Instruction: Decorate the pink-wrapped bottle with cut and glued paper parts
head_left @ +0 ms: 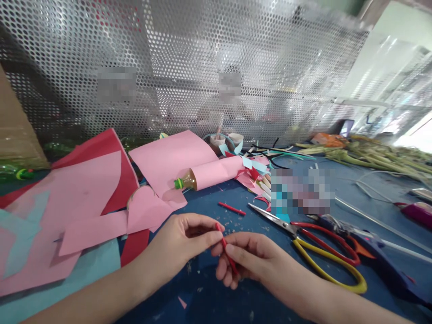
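Our left hand (180, 238) and right hand (255, 257) pinch a red stick (223, 241); squeezing hard could crush it. Reaching toward three o'clock, we might knock the scissors (294, 229).

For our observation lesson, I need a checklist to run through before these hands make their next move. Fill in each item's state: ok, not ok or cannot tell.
1. Red stick held by both hands: ok; the left hand pinches its upper end, the right hand grips it lower down.
2. Second red stick in sight: ok; it lies beyond the hands.
3. Scissors out of the hands: ok; they lie on the table.
4. Blue tool with an orange trigger switched off: cannot tell.
5. Table free of scraps: not ok; small bits and a pink scrap lie near the hands.
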{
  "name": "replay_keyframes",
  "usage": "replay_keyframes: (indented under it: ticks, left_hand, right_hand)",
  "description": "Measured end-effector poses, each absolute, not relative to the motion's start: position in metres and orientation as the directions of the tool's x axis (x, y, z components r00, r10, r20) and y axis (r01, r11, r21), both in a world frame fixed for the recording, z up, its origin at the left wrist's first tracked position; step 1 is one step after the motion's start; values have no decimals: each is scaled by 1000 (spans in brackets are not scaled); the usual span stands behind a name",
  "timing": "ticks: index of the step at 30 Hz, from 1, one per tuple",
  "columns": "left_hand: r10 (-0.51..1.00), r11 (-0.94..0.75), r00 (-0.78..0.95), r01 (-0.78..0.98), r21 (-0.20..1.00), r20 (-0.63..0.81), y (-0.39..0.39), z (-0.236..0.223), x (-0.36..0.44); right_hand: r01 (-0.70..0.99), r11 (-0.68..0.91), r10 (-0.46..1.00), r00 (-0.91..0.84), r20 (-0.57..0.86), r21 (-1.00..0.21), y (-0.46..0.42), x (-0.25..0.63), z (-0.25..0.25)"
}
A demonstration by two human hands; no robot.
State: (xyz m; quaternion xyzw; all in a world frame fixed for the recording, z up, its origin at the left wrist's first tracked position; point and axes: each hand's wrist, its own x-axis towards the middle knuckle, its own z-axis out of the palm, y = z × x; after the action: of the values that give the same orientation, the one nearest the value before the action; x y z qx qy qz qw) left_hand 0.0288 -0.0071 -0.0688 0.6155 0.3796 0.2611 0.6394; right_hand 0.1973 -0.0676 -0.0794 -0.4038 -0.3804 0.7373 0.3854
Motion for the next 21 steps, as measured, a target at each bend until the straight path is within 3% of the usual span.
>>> replay_keyframes:
  ticks: [9,21]
  left_hand:
    - [802,36,578,205,978,-151,-11,-66,30]
    - [867,214,429,135,967,-252,-6,-67,31]
  right_hand:
    - [-222,-405,870,-391,-299,-887,-69,198,-86]
    - [-251,-478,818,-476,-323,-842,-67,204,-78]
